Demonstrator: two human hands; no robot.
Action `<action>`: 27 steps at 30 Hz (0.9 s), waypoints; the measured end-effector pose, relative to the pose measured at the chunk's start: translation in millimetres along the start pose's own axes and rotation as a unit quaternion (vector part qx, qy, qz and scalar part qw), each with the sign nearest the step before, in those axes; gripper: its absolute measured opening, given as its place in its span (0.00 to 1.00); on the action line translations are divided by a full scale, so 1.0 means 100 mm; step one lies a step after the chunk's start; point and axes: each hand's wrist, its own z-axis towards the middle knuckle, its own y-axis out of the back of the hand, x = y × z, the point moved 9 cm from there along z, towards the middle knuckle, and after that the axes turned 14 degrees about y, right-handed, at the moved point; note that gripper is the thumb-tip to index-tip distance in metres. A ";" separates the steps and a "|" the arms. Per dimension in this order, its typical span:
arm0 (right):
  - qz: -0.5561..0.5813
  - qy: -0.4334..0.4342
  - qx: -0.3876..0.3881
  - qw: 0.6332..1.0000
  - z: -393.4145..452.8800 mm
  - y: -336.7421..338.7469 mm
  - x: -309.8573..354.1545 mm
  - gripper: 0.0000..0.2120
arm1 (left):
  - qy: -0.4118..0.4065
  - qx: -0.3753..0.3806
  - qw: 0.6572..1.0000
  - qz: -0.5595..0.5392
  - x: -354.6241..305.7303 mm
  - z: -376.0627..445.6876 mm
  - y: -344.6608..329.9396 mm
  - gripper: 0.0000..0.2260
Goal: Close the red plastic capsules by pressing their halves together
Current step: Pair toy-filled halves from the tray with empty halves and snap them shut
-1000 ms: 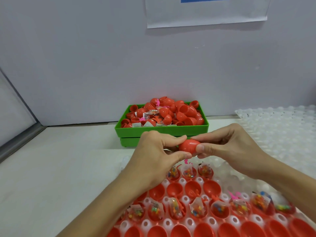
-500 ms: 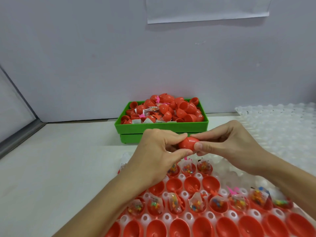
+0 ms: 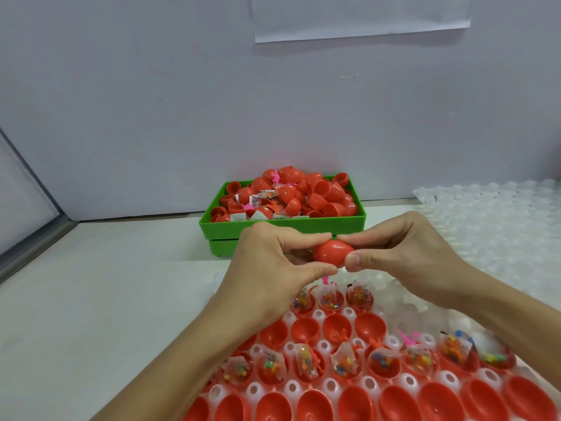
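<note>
Both hands' fingers [image 3: 306, 238] pinch red capsule [image 3: 332, 253] above tray [image 3: 331, 385].

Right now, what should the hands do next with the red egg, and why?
Probably drop the egg into the green bin behind it. Both hands, left and right, pinch it from either end, and no gap shows between its halves, so it looks closed. Closed eggs already lie in that bin.

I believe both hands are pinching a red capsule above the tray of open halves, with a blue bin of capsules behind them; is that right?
Not quite: the bin is green, not blue, as the head view shows. The rest stands: the left hand and right hand pinch a red capsule above the tray of open halves.
</note>
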 end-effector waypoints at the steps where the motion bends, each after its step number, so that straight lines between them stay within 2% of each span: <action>1: 0.001 0.000 -0.006 1.000 0.00 0.01 0.00 0.13 | -0.004 -0.004 1.000 0.004 -0.02 -0.01 0.00 0.18; 4: 0.002 0.001 -0.020 1.000 0.01 0.03 0.00 0.14 | -0.005 -0.003 1.000 -0.012 -0.04 -0.02 0.01 0.15; 10: 0.001 0.002 -0.025 1.000 0.00 0.04 0.01 0.15 | 0.052 0.000 0.996 -0.068 0.09 0.03 0.02 0.15; 13: -0.008 0.001 -0.023 1.000 0.00 0.04 0.00 0.14 | 0.041 0.007 0.998 -0.057 0.07 0.03 0.01 0.12; 27: 0.003 0.007 -0.023 1.000 0.00 0.04 -0.01 0.13 | 0.013 0.006 1.000 -0.005 0.02 0.01 -0.02 0.14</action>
